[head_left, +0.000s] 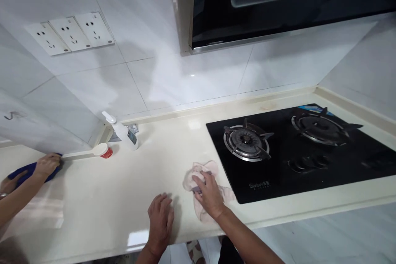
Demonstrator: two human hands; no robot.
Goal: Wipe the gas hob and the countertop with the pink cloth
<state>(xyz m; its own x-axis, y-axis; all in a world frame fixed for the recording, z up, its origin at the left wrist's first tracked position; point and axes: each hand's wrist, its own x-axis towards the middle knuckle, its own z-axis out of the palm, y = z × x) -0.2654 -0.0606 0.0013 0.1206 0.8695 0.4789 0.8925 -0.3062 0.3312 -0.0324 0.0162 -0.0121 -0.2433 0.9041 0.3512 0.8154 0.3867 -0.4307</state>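
Note:
My right hand point(209, 194) presses down on a crumpled pale pink cloth point(202, 212) on the countertop, its fingers and thumb closed around the bunched part. Something greyish shows between the fingers; I cannot make out whether it is part of the cloth. The cloth's right corner reaches the left edge of the black gas stove point(278, 152). Left of the cloth, my left hand point(161, 218) rests near the counter's front edge, fingers loosely bent and holding nothing.
A white spray bottle point(123, 134) and a red-and-white tub point(103, 150) stand by the wall corner. At far left another person's hands point(46, 165) hold a blue cloth point(26, 173) on the cream countertop point(123, 194). A dark range hood point(287, 4) hangs above the stove.

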